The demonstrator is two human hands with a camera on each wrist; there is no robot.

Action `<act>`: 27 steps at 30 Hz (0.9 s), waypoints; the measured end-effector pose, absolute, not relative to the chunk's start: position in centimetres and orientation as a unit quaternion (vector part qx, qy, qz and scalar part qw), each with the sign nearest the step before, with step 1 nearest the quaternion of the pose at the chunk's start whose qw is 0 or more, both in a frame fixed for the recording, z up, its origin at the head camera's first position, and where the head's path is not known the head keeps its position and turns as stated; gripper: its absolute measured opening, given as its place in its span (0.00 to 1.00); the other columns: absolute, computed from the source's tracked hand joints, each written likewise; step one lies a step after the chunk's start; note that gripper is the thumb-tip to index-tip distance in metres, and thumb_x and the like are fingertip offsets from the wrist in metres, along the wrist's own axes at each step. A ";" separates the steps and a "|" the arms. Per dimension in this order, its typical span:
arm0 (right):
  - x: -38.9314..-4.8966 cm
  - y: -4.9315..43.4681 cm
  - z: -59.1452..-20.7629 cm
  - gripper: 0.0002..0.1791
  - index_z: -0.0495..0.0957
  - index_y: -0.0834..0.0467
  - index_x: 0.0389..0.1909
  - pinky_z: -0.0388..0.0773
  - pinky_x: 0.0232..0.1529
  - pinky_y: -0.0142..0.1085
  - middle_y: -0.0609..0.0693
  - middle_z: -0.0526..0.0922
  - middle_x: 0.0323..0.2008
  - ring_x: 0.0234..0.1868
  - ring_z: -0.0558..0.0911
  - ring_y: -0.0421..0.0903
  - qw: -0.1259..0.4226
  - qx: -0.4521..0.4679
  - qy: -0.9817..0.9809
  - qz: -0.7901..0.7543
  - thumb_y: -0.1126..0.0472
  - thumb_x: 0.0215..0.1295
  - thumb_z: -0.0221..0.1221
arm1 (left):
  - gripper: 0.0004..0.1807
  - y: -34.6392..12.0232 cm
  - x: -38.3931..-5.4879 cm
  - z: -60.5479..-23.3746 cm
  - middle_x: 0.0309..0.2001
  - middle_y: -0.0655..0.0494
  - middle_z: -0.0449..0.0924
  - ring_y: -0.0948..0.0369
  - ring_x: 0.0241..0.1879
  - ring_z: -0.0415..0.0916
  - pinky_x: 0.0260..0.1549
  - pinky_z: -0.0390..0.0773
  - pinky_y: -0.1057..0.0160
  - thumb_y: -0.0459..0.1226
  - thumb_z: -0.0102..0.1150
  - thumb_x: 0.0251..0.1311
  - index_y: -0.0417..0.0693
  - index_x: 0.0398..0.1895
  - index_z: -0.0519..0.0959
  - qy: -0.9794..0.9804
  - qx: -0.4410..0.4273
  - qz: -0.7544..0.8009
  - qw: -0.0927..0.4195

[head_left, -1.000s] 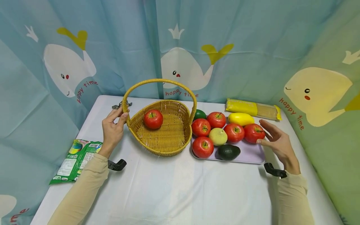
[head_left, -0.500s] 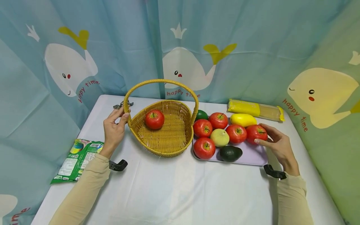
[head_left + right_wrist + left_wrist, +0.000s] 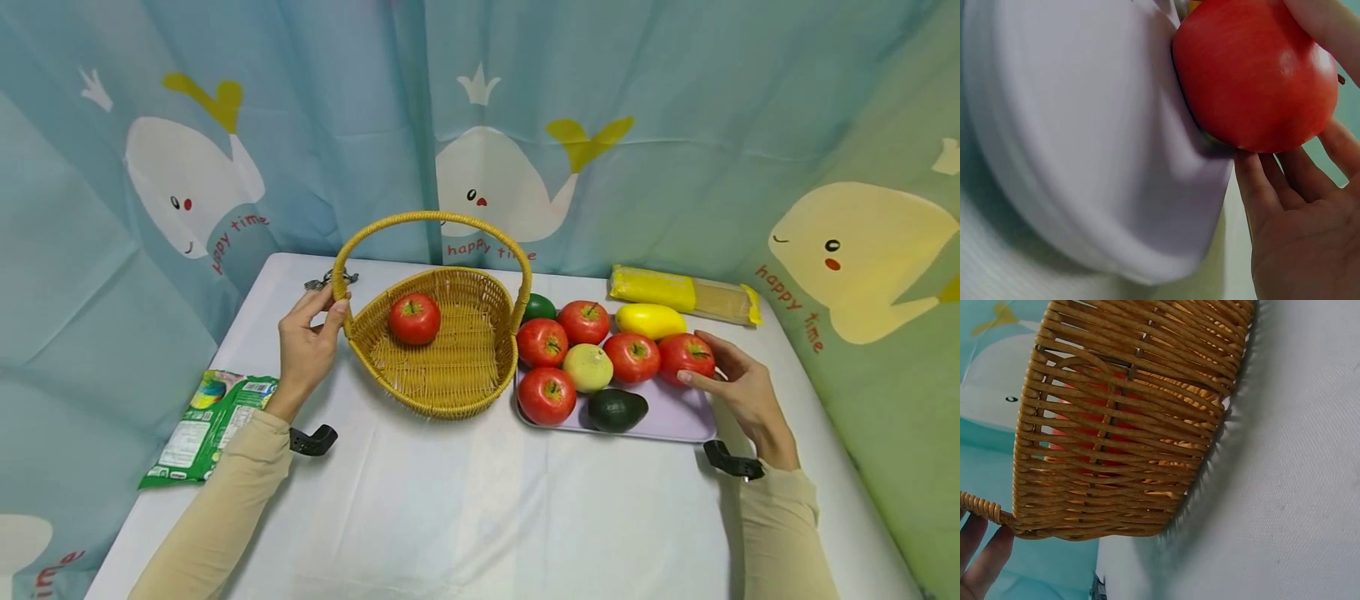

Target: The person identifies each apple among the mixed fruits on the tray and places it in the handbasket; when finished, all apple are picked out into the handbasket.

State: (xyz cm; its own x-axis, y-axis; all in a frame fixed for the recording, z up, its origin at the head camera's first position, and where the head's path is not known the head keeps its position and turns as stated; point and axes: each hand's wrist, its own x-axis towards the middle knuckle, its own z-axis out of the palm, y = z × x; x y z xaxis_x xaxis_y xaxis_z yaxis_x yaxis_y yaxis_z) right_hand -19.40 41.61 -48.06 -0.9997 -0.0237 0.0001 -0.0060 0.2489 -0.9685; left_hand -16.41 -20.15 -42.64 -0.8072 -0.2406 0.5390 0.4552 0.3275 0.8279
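Note:
My left hand (image 3: 306,342) grips the left foot of the arched handle of a yellow wicker basket (image 3: 442,400). One red apple (image 3: 415,318) lies inside the basket, on its left side. At the right end of a pale purple tray (image 3: 675,417), my right hand (image 3: 742,387) has its thumb and fingers around a red apple (image 3: 686,357). In the right wrist view that apple (image 3: 1254,75) sits against the tray's inner edge. The tray also bears several more red apples (image 3: 632,358), a pale yellow-green round fruit (image 3: 588,368), a dark avocado (image 3: 617,410) and a yellow fruit (image 3: 649,321).
A green fruit (image 3: 538,307) shows partly behind the basket's handle. Behind the tray lies a yellow packet of noodles (image 3: 684,295). To the left are a green snack bag (image 3: 206,429) and a small dark metal object (image 3: 318,281). Curtains (image 3: 360,125) enclose the white table (image 3: 465,517).
My right hand has closed in on the rightmost apple, its fingers and thumb now around it. The left hand stays on the basket handle. The whole view has shifted slightly.

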 end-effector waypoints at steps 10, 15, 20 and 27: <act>-19.5 41.5 -47.8 0.45 0.69 0.54 0.78 0.74 0.52 0.11 0.28 0.80 0.57 0.57 0.77 0.26 0.000 0.028 0.827 -0.562 0.65 0.61 0.76 | 0.15 -19.5 -15.8 -41.3 0.39 0.36 0.82 0.77 0.42 0.77 0.35 0.80 0.85 0.23 0.61 0.70 0.23 0.57 0.82 -0.766 -0.070 -0.553 0.321; -19.1 41.6 -47.6 0.46 0.69 0.50 0.79 0.74 0.54 0.12 0.27 0.80 0.57 0.58 0.75 0.26 0.008 0.074 0.816 -0.573 0.62 0.61 0.77 | 0.14 -19.5 -15.9 -41.4 0.39 0.29 0.82 0.79 0.41 0.77 0.33 0.78 0.86 0.22 0.62 0.69 0.22 0.56 0.82 -0.765 -0.076 -0.545 0.334; -18.6 41.7 -47.1 0.45 0.71 0.48 0.78 0.75 0.49 0.11 0.23 0.83 0.53 0.55 0.78 0.25 -0.004 0.091 0.793 -0.602 0.64 0.60 0.77 | 0.14 -19.6 -16.1 -41.8 0.37 0.34 0.84 0.73 0.40 0.81 0.35 0.79 0.85 0.21 0.64 0.68 0.22 0.54 0.83 -0.769 -0.078 -0.528 0.352; -18.1 41.3 -45.5 0.47 0.70 0.55 0.78 0.78 0.50 0.14 0.25 0.87 0.52 0.53 0.83 0.27 -0.026 0.058 0.742 -0.667 0.74 0.57 0.76 | 0.13 -20.7 -17.6 -44.1 0.36 0.42 0.86 0.52 0.40 0.87 0.35 0.79 0.86 0.25 0.67 0.67 0.29 0.53 0.87 -0.788 -0.067 -0.487 0.370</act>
State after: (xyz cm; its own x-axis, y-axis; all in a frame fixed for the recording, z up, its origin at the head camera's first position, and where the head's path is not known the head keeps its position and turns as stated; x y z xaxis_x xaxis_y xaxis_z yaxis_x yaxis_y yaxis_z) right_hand -18.07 41.25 -45.52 -0.9919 0.1205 -0.0399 0.0524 0.1025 -0.9934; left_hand -17.58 -20.69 -44.06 -0.7168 -0.2546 0.6492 0.4668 0.5164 0.7179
